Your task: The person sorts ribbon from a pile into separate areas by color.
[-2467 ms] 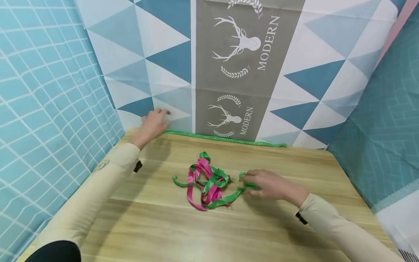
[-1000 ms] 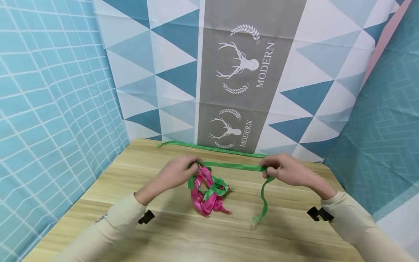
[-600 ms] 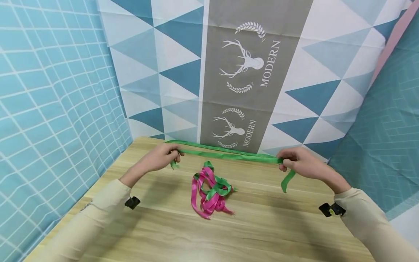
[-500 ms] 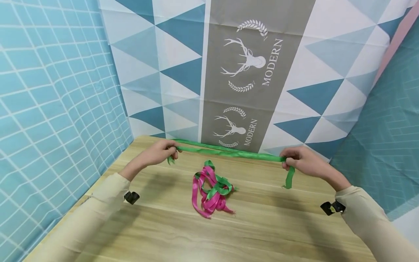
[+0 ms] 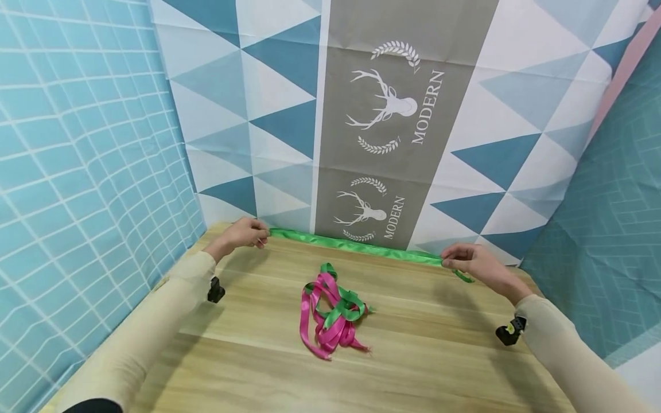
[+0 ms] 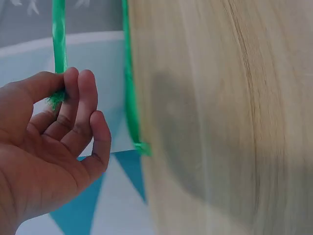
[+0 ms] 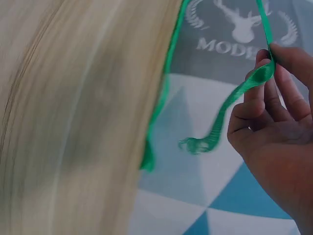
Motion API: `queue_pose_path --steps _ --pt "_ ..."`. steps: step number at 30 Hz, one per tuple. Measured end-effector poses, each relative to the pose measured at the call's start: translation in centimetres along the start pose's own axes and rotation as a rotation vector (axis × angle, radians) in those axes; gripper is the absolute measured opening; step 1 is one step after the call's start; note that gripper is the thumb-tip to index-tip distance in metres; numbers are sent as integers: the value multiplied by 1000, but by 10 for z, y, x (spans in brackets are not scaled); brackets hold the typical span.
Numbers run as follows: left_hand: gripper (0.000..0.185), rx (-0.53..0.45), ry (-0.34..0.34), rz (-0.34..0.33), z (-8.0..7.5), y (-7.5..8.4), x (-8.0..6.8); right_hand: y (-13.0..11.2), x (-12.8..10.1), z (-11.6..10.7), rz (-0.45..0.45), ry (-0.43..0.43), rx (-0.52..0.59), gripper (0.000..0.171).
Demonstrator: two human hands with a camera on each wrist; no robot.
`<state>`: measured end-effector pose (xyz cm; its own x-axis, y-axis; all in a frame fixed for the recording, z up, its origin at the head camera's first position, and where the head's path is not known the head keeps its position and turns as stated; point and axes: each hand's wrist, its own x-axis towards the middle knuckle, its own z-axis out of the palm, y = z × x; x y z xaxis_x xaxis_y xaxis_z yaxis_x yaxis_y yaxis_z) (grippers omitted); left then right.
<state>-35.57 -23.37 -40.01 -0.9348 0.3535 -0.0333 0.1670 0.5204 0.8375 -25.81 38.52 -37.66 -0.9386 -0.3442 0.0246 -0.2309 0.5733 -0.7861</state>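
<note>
Green ribbon [image 5: 356, 245] runs taut along the table's [image 5: 413, 355] far edge, stretched between your hands. Your left hand [image 5: 244, 233] pinches one end at the far left corner; your right hand [image 5: 467, 261] pinches the other end near the far right. A pink-and-green tangle [image 5: 333, 312] lies mid-table.

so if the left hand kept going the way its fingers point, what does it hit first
Probably the patterned backdrop behind the table's far edge. The left hand, pinching the green ribbon, already sits near it, though depth is unclear.
</note>
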Motion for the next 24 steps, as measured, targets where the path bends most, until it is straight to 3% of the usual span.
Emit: queue_pose_path --steps 3,8,15,24 --pt "31 4 17 -44 5 -11 13 18 12 0 -5 -25 -12 28" --pt "26 44 90 -102 12 -22 32 41 31 3 -106 -86 -136 16" --pt "40 137 197 -207 14 -33 55 60 55 3 -114 -21 -348 12" --pt "38 375 284 -359 13 -38 66 90 89 14 -117 67 -418 7"
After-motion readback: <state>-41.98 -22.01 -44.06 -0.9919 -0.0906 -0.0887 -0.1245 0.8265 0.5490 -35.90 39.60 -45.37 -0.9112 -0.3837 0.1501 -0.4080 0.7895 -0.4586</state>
